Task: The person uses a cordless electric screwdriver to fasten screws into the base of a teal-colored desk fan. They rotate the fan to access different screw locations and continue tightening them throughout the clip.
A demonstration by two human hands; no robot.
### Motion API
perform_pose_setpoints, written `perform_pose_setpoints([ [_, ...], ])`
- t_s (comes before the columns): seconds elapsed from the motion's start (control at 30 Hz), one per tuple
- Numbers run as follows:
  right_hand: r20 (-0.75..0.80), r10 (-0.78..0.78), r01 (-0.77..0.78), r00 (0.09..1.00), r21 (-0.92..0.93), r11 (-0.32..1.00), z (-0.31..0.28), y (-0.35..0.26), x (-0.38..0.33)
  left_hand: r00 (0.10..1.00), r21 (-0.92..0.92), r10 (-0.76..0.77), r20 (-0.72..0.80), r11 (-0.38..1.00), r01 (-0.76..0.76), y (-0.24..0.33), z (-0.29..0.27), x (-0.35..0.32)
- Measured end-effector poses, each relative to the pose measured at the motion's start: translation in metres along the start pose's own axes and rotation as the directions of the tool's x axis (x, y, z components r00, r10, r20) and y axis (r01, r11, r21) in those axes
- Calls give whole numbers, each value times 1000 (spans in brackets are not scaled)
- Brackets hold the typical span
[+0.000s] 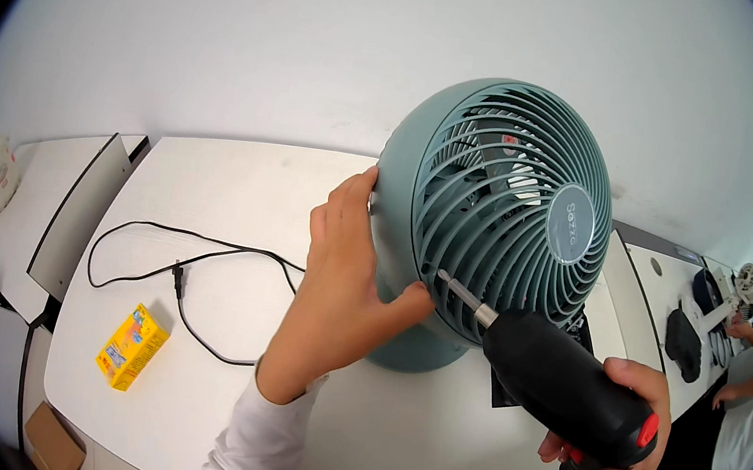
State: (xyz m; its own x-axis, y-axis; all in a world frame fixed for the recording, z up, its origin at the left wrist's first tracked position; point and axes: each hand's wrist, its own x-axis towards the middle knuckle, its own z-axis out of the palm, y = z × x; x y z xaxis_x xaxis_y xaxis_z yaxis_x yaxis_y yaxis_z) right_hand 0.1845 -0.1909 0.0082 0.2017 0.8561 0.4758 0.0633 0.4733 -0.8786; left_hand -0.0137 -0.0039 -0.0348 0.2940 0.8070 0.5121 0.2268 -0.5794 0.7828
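Note:
A grey-green desk fan stands on the white table, its slatted front grille turned to the right. My left hand is on the left side of the fan's housing, fingers up along the rim and thumb near the lower edge of the grille. In my right hand is a black cordless screwdriver with red buttons, gripped by its rear end. Its metal bit points up and left at the lower left rim of the grille, close to my left thumb. Whether the tip touches the fan I cannot tell.
On the white table a black power cord lies looped left of the fan. A yellow box is near the left edge. Behind the screwdriver lies a dark flat item. At far right another person works by another table.

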Motion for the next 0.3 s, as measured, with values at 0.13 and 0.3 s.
perform_pose_setpoints([
  [0.13, -5, 4, -4, 1000, 40, 999, -4, 3, -2, 999, -2, 2, -47, 1000, -2, 2, 7, -1],
  [0.3, 15, 5, -6, 1000, 56, 998, -18, 4, -3, 997, -3, -63, -53, 998, 63, 9, 8, 0],
])
